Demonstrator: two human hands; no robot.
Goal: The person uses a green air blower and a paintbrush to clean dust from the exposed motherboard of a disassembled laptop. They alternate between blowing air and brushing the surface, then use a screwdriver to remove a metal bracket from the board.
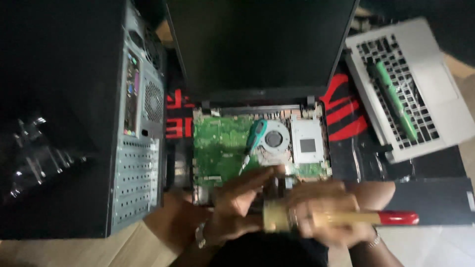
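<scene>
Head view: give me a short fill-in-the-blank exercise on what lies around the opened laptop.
1. The right hand holds a brush whose handle end is ____.
2. A screwdriver with a ____ handle lies on the green circuit board.
3. The desktop tower case lies to the ____ of the opened laptop.
4. A green stick rests on the keyboard of the ____ laptop.

Missing words: red; teal; left; silver

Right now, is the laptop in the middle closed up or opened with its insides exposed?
Opened: the laptop shows its bare green board and fan; its screen is folded back.
</scene>
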